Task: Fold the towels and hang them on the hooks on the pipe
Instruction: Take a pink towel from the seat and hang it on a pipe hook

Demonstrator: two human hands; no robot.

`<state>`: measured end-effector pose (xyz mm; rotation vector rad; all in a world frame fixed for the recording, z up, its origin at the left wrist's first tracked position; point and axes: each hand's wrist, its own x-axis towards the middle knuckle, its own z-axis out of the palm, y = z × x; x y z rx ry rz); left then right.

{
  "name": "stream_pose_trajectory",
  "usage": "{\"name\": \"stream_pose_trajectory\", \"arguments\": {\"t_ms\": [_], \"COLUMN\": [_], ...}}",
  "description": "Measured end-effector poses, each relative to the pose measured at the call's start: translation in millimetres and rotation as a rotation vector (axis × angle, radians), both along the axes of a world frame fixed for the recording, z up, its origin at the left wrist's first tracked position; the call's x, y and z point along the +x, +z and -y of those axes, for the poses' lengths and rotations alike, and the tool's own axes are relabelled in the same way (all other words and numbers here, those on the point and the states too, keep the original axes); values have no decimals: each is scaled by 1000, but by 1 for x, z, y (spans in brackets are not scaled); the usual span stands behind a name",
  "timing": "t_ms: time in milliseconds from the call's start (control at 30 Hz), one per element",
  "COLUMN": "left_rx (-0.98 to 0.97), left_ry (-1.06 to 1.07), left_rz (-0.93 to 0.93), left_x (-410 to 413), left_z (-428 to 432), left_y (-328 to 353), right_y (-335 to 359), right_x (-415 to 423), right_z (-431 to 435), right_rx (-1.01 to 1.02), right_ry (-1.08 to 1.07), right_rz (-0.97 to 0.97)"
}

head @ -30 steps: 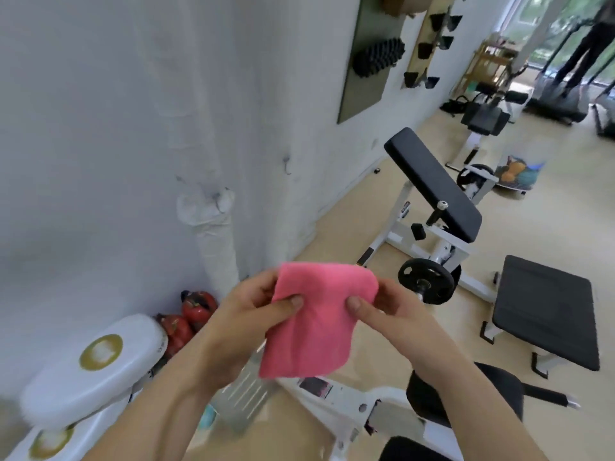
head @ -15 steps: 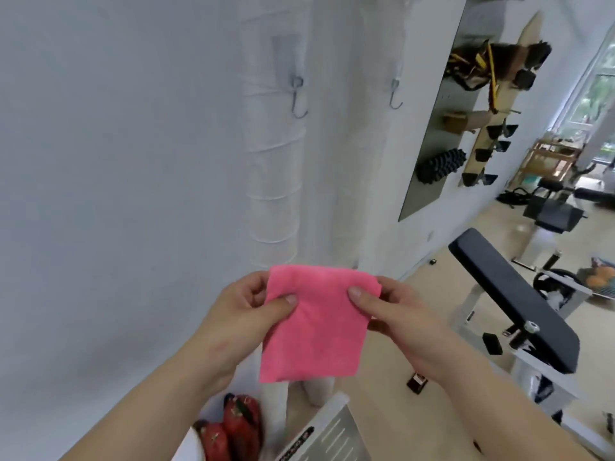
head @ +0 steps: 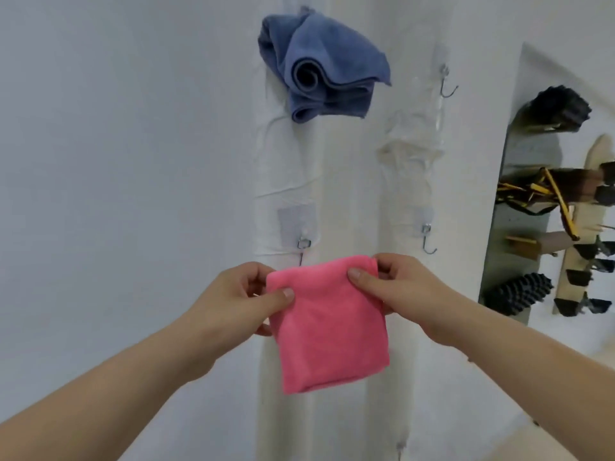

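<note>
Just below the lower hook [head: 303, 248] on the left pipe [head: 289, 181], the pink towel [head: 327, 322] hangs folded into a small, thick rectangle, its long axis running top to bottom and its soft, napped cloth sagging slightly toward five o'clock. Its top edge is level with the hook's foot, whose tip is hidden behind the cloth, so the hook sits at about eleven o'clock from the towel's middle. From where I stand, the coming move looks like a short lift up and toward the pipe to catch that top fold on the wire.

The left hand [head: 243, 299] pinches the upper left corner, thumb in front and fingers curled behind; the right hand [head: 402, 287] pinches the upper right corner the same way. Both are closed firmly on the towel and nothing else. The left hand is the nearer to the hook (it lies almost directly under it).

Higher up the same pipe, at twelve o'clock, a blue towel [head: 319, 68] already hangs in loose, bunched rolls. The pipe itself is wrapped in wrinkled white tape, and the hook hangs from a square adhesive pad. A second wrapped pipe [head: 409, 181] stands at one o'clock, with two bare metal hooks: a lower one [head: 427, 239] and an upper one [head: 446, 83]. All this stands against a smooth white wall [head: 116, 161].
</note>
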<state>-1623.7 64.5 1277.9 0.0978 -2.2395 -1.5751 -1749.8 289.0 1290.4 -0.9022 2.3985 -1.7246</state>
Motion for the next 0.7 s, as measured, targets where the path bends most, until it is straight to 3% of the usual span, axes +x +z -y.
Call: {"name": "stream_pose_trajectory", "arguments": {"t_ms": [233,567,633,700], "left_rx": [-81,-150,-232,-537], "left_ry": [163,250,301,375], "left_rz": [-87,-153,-199,-356], "left_x": [-38,-56,-59,-59], "left_z": [19,16,15,16], "left_y": [31,-24,-27,-23], "right_y": [33,-16,-18,-14], "right_x": [-63,-90,-87,-88], "right_z": [30,51,53,51], "right_rx": [24,311,288,187], "right_ry": [43,130,27,-136], "right_rz": [-84,261,106,-264]}}
